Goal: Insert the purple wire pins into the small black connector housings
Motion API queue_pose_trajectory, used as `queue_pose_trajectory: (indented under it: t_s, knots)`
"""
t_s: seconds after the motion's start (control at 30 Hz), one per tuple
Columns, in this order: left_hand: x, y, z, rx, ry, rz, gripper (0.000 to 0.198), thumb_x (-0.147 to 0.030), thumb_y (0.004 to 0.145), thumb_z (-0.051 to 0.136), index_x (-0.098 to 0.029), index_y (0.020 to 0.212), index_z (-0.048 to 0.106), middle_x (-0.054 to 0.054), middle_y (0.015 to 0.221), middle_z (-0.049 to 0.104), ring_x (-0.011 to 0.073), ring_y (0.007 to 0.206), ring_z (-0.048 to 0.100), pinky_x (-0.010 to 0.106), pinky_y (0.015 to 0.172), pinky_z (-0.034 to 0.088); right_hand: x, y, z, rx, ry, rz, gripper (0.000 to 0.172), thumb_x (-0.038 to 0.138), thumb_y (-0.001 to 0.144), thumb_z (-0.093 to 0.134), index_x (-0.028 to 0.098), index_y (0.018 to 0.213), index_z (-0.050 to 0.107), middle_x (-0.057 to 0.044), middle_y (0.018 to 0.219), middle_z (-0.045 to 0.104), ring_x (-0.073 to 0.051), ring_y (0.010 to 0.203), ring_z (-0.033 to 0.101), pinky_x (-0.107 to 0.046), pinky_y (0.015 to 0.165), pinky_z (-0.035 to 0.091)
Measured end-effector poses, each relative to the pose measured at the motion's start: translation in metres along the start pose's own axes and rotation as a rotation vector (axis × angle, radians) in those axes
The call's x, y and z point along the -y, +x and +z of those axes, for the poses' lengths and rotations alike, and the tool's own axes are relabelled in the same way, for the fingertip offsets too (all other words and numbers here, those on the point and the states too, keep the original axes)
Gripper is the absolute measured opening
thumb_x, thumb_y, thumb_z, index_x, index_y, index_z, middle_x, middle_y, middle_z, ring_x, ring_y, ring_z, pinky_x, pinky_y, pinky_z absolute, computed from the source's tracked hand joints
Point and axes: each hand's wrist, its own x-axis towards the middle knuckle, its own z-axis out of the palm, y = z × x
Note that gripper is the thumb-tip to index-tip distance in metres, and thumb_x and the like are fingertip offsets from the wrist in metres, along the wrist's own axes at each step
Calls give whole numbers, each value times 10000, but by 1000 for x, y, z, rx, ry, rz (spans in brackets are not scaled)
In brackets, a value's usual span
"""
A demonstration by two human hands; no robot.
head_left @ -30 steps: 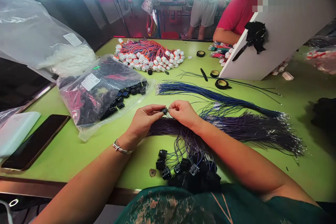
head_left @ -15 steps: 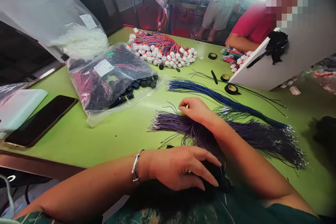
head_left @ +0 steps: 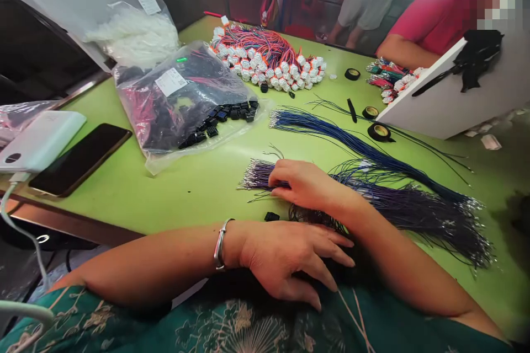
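Observation:
My left hand [head_left: 290, 256] lies near my body with its fingers spread flat over a dark pile of black connectors on wires, mostly hidden under the hand. My right hand [head_left: 304, 185] reaches forward onto the bundle of purple wires [head_left: 414, 212], fingertips pinched together at its left, stripped ends. One loose black connector [head_left: 271, 216] sits on the green table [head_left: 186, 193] between my hands. A bundle of blue wires [head_left: 331, 132] lies just beyond the purple one.
A clear bag of black connectors [head_left: 186, 99], a bag of white parts [head_left: 132, 33] and a heap of red wires with white plugs [head_left: 269, 58] lie at the back left. A phone [head_left: 80, 159] and power bank [head_left: 41, 140] sit left. Tape rolls [head_left: 380, 131], a white board [head_left: 455, 99] and a person in red [head_left: 430, 16] are at the back right.
A second ago both hands held a black connector together over the wires. My left hand dropped to the connector pile by my body; my right hand moved to the purple wire ends.

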Motion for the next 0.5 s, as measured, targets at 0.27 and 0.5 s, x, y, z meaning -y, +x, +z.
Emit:
queue_pose_trajectory:
  t_s: [0.27, 0.5]
  knots:
    - [-5, -3, -5, -105, 19, -5, 80, -245, 727, 697, -223, 784, 749, 114, 1107, 714, 281, 1175, 589, 369, 1056, 437, -1, 12, 22, -167, -6, 70, 147, 215, 857, 550, 179, 800, 681, -44, 814, 634, -142, 733, 548, -257, 639, 366]
    - [24, -60, -91, -1173, 608, -547, 118, -274, 770, 633, -209, 742, 728, 69, 785, 727, 221, 781, 658, 363, 801, 516, -11, 18, 27, -387, 33, 203, 175, 194, 847, 532, 166, 747, 673, -52, 740, 657, -155, 695, 557, -273, 669, 385]
